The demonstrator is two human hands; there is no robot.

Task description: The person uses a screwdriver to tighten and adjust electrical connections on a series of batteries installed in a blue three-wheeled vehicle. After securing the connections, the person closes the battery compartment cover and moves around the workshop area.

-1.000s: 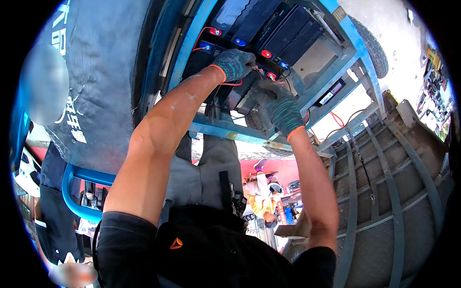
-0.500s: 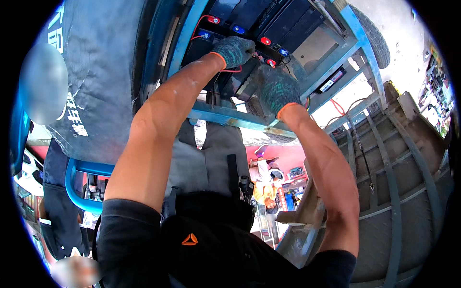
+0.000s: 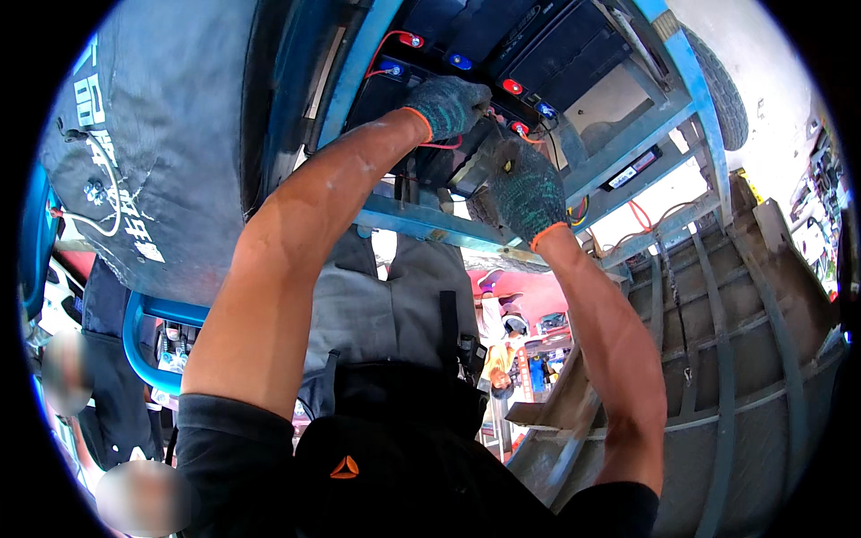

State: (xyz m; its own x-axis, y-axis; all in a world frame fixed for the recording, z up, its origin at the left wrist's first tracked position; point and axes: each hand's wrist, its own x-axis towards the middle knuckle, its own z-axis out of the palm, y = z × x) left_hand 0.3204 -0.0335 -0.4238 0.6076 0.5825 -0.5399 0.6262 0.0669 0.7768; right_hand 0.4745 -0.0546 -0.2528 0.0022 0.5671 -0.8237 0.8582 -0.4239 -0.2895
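Both my hands wear dark green knit gloves with orange cuffs, over black batteries (image 3: 565, 56) in a blue metal frame (image 3: 430, 228). My left hand (image 3: 447, 108) is closed, its fingertips pinched above the battery gap; whatever they hold is too small to make out. Just right of and below it, my right hand (image 3: 527, 186) is curled shut, with a small yellowish spot showing at the fingers. Close above the right fingers is a red terminal cap (image 3: 519, 128) with a thin wire. Another red cap (image 3: 512, 86) and a blue terminal cap (image 3: 546, 109) lie farther back.
A dark padded cover (image 3: 179, 161) stands at the left, with a blue tubular rail (image 3: 134, 345) below it. On the right is a ribbed metal cargo bed (image 3: 717, 359). A tyre (image 3: 717, 85) shows at the far right. People are nearby at lower left and behind.
My right hand has drawn back slightly toward me, uncovering more of the red terminal cap. My left hand stays over nearly the same spot. The whole view has shifted a little.
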